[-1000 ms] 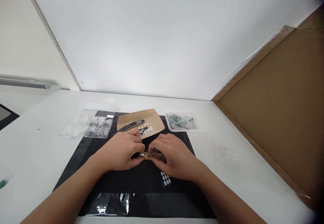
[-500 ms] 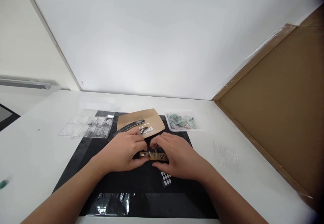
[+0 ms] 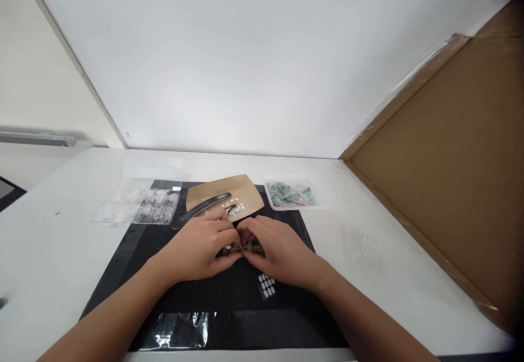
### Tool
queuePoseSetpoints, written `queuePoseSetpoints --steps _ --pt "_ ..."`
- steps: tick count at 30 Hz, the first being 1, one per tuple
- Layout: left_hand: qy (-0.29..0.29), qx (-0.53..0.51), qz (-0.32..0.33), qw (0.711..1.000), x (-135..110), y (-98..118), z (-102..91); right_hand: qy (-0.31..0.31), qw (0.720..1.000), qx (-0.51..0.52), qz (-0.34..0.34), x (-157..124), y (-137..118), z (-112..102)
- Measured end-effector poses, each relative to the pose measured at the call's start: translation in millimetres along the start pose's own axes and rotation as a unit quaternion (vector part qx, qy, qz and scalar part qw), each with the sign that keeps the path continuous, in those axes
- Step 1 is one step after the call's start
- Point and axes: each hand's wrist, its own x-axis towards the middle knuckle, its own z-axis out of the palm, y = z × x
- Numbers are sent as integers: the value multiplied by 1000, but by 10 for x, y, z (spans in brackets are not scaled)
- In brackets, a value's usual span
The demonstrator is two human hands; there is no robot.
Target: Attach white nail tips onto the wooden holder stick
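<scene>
A narrow wooden strip (image 3: 255,249) lies across the middle of the black mat, with small clear nail tips (image 3: 249,244) standing on it and dark round spots along its top. My left hand (image 3: 207,246) is closed around its left part, thumb on the near side and fingers on the far side. From the other side, my right hand (image 3: 278,250) pinches at a clear nail tip near the strip's middle, its fingertips almost meeting the left ones. Fingers hide much of the strip. Just below my right hand lies a small sheet of white oval stickers (image 3: 266,286).
Behind my hands, a brown paper tray (image 3: 249,187) holds a dark nail file (image 3: 208,205) and loose white ovals. A clear compartment box (image 3: 158,207) stands left, a white tray of greenish packets (image 3: 290,195) right. Another clear sheet (image 3: 363,248) lies right of the black mat (image 3: 204,302).
My right hand has moved left and its thumb and fingers have closed in over the strip. My left hand stays at the left part. The whole view has shifted slightly.
</scene>
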Motion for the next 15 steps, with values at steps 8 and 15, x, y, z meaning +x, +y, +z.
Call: queuePoseSetpoints --steps 8,15 --pt "-7 -7 -9 1000 -1 7 3 23 1000 12 2 13 -14 51" --pt "-5 -22 -14 1000 -4 21 -11 36 999 14 8 21 -17 87"
